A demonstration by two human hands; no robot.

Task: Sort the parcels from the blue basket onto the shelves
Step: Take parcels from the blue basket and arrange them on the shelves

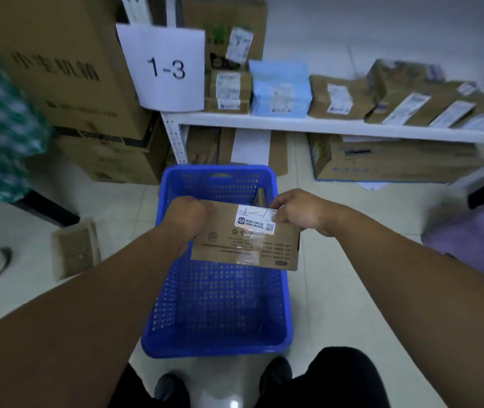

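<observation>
Basket: the blue basket [220,307] stands on the tiled floor, and every place below is given from it.
Parcel: a flat cardboard box [243,248] is held above the far half of the basket, tilted, with its printed face up.
Sticker: a white label [254,221] sits at the box's far edge.
Left hand: the left hand [189,214] grips the far left corner of the box, fingers curled over the edge.
Right hand: the right hand [299,210] pinches the far right edge beside the label, fingers closed on the cardboard.
Inside the basket: a second small brown parcel [262,197] leans at the far right corner, mostly hidden by the box.
Beyond the basket: a white shelf [323,126] carries a row of brown parcels and one light blue parcel [279,89].
Sign: a paper sheet [165,67] reading "1-3" hangs beyond the basket to its left.
Left of the basket: a small box [74,248] lies on the floor; big cartons [58,54] are stacked further back.
Near side of the basket: the person's dark shoes [276,375].
</observation>
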